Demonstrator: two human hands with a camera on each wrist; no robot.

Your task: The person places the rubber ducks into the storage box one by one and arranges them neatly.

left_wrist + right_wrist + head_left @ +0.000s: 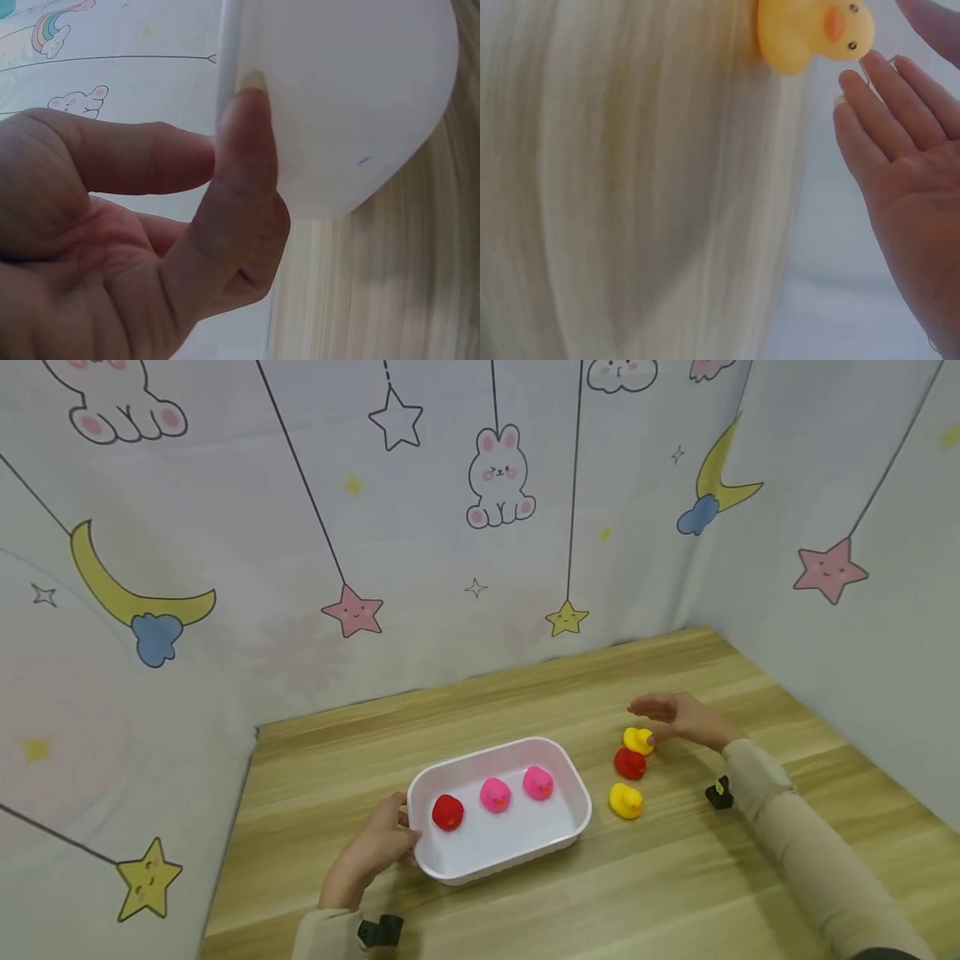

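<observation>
I observe my left hand (378, 847) gripping the left rim of the white tray (573, 793) at lower centre of the head view, thumb along the outer wall. The tray rests on the desk (675, 893) and holds one red duck (447, 812) and two pink ducks (496, 794). My right hand (678, 717), right of centre, has its fingers straight and apart beside the upper yellow duck (637, 740). Below that duck sit another red duck (630, 764) and a second yellow duck (625, 801).
</observation>
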